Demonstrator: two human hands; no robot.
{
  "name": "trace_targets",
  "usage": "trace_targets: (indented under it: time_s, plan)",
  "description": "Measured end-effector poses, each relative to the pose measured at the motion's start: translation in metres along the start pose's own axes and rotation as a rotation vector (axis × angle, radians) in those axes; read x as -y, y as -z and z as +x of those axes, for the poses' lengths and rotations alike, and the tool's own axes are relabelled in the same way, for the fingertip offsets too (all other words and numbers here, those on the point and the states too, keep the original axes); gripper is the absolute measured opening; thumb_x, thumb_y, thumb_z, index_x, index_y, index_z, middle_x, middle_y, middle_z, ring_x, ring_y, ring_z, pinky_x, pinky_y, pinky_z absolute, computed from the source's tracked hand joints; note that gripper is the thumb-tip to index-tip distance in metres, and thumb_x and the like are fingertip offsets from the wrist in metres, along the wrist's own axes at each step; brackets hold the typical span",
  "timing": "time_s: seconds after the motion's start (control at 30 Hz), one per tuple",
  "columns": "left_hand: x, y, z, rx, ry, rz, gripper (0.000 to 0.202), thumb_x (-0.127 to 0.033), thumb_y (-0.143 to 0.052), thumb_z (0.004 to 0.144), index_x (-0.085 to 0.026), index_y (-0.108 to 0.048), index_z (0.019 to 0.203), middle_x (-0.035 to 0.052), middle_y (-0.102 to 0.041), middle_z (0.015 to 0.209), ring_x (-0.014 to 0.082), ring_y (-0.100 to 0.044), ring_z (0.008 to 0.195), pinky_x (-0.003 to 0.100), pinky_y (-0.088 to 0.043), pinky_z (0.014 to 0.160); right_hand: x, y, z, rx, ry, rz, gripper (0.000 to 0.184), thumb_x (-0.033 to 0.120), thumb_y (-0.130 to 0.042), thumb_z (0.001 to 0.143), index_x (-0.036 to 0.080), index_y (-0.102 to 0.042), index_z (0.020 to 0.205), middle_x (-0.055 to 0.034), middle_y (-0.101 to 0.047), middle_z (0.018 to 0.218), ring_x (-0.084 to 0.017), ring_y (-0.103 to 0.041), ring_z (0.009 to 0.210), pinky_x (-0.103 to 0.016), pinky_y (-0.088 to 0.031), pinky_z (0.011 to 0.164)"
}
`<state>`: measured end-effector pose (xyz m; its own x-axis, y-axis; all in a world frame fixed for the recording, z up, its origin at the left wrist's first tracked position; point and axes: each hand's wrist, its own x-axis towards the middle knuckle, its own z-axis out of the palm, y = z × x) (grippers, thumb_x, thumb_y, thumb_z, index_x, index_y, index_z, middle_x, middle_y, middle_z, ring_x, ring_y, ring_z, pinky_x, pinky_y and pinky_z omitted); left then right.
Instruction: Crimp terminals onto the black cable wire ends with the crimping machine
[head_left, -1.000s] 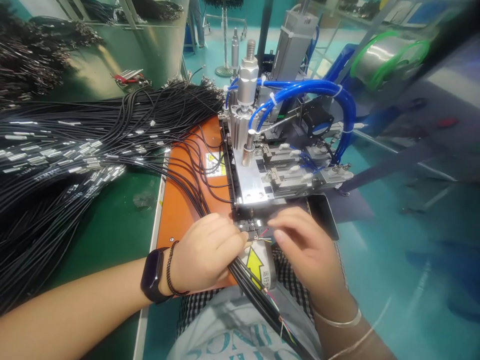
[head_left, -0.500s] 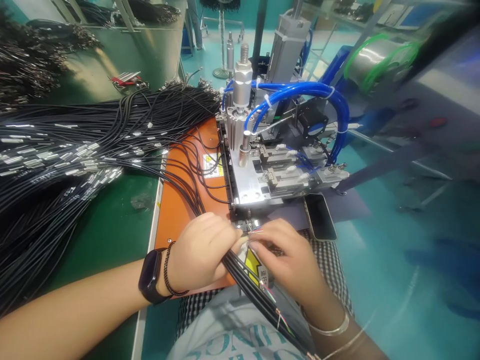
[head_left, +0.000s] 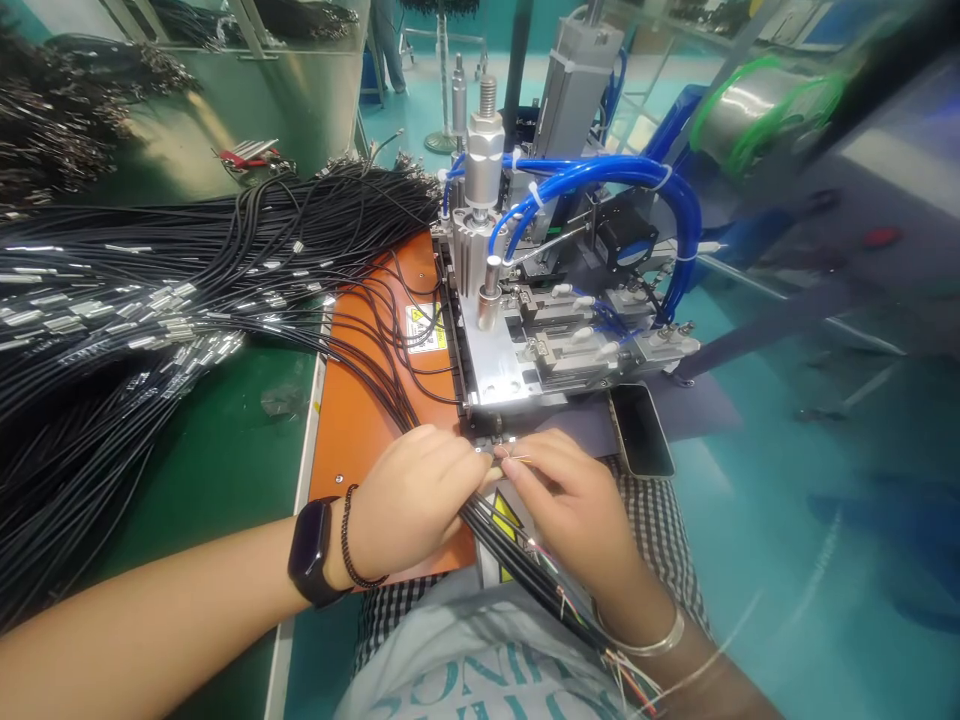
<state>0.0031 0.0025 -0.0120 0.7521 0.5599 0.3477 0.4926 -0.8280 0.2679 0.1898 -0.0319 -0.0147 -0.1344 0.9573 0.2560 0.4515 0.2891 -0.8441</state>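
Left hand [head_left: 412,500] pinches black cables [head_left: 517,572], right hand [head_left: 574,515] pinching thin wires [head_left: 516,458].

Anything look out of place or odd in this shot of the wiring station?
One thing stands out: a smartphone lies at the front right corner of the pneumatic machine, close to the right hand. It is a personal item in the work area, beside the black cables being handled.

Two hands [head_left: 409,505], one phone [head_left: 640,430]

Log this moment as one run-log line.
Left hand: grips black cables | right hand: pinches thin wire ends | position: at pneumatic machine front edge
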Motion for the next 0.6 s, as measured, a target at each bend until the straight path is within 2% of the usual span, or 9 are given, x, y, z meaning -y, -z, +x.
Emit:
trace_targets:
  time_s: [0.07, 0.13, 0.23, 0.33, 0.43, 0.6]
  plan:
    - [0.000, 0.000, 0.001, 0.093, 0.004, 0.019, 0.017, -0.012, -0.046, 0.087, -0.014, -0.056, 0.101, 0.0036, -0.056, 0.077, 0.0187, -0.047, 0.070, 0.033, -0.040, 0.062, -0.004, 0.002, 0.002, 0.022, 0.016, -0.035, 0.013, 0.016, -0.054, 0.087, 0.021, -0.067, 0.088, -0.0010, -0.069, 0.087, -0.015, -0.058, 0.083, -0.029, -0.045, 0.077]
    - [0.000, 0.001, 0.002, 0.189, 0.011, 0.054, 0.033, -0.008, -0.046, 0.086, -0.014, -0.051, 0.118, 0.0064, -0.059, 0.096, 0.0200, -0.051, 0.082, 0.034, -0.043, 0.069, -0.008, 0.006, 0.005, 0.045, 0.013, -0.088, 0.014, 0.014, -0.055, 0.086, 0.021, -0.067, 0.086, -0.0004, -0.068, 0.084, -0.015, -0.057, 0.082, -0.029, -0.044, 0.077]
    - [0.002, 0.003, 0.002, 0.234, 0.009, 0.111, 0.045, -0.007, -0.044, 0.086, -0.013, -0.041, 0.131, 0.0103, -0.056, 0.113, 0.0227, -0.052, 0.094, 0.037, -0.047, 0.076, -0.014, 0.012, 0.008, 0.072, -0.101, -0.143, 0.013, 0.020, -0.056, 0.086, 0.020, -0.066, 0.079, 0.0001, -0.066, 0.078, -0.015, -0.056, 0.078, -0.028, -0.042, 0.073]
    - [0.005, 0.003, 0.004, 0.213, -0.011, 0.114, 0.043, -0.006, -0.039, 0.087, -0.012, -0.042, 0.129, 0.0098, -0.059, 0.103, 0.0217, -0.053, 0.087, 0.035, -0.048, 0.070, -0.021, 0.015, 0.009, 0.135, -0.306, -0.086, 0.018, 0.031, -0.056, 0.085, 0.020, -0.063, 0.073, 0.0006, -0.063, 0.072, -0.015, -0.055, 0.071, -0.027, -0.041, 0.065]
    - [0.008, 0.002, 0.006, 0.213, -0.033, 0.118, 0.039, -0.006, -0.036, 0.088, -0.015, -0.046, 0.125, 0.0075, -0.060, 0.093, 0.0203, -0.054, 0.079, 0.033, -0.048, 0.064, -0.029, 0.015, 0.009, 0.204, -0.468, 0.113, 0.020, 0.034, -0.053, 0.085, 0.019, -0.061, 0.074, 0.0005, -0.062, 0.073, -0.015, -0.055, 0.069, -0.026, -0.041, 0.063]
    - [0.008, 0.001, 0.009, 0.236, -0.032, 0.141, 0.036, -0.008, -0.036, 0.088, -0.016, -0.048, 0.121, 0.0069, -0.059, 0.090, 0.0209, -0.054, 0.078, 0.034, -0.048, 0.062, -0.041, 0.008, 0.011, 0.186, -0.551, 0.279, 0.016, 0.028, -0.052, 0.081, 0.018, -0.062, 0.073, 0.0003, -0.062, 0.075, -0.015, -0.055, 0.074, -0.025, -0.042, 0.068]
